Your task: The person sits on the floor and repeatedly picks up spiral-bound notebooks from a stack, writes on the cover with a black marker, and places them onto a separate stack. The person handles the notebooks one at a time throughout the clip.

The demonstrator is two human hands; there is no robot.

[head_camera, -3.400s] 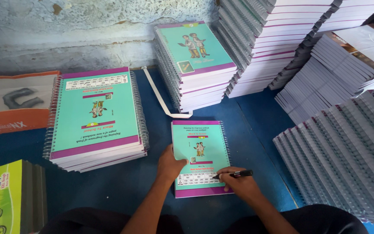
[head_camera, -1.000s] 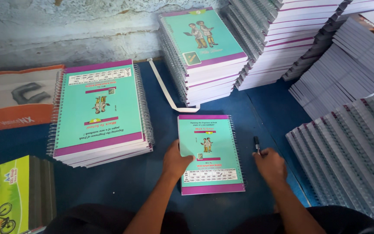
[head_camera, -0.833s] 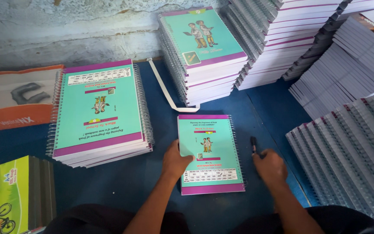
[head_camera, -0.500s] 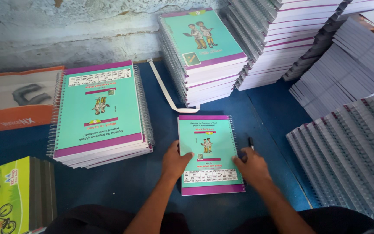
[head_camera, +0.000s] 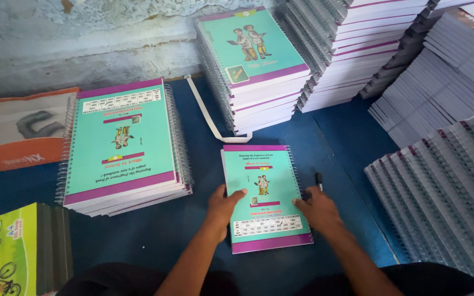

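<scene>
A teal spiral-bound notebook [head_camera: 264,194] is flanked by both hands on a blue floor mat [head_camera: 346,137].

To the left, a stack of matching notebooks [head_camera: 122,142] is seen. The single notebook lies flat in the middle, just below a taller stack [head_camera: 256,66]. Its left edge is pressed by the left hand [head_camera: 223,205], thumb on the cover, fingers spread flat and closed on nothing. Its right edge, the wire-bound side, is touched by the right hand [head_camera: 316,208], also laid flat. A black pen [head_camera: 319,181] is left just beside that hand. The notebook is judged light, fairly stiff and smooth-covered; it is best gripped by the plain edges, not the wire coil.
</scene>
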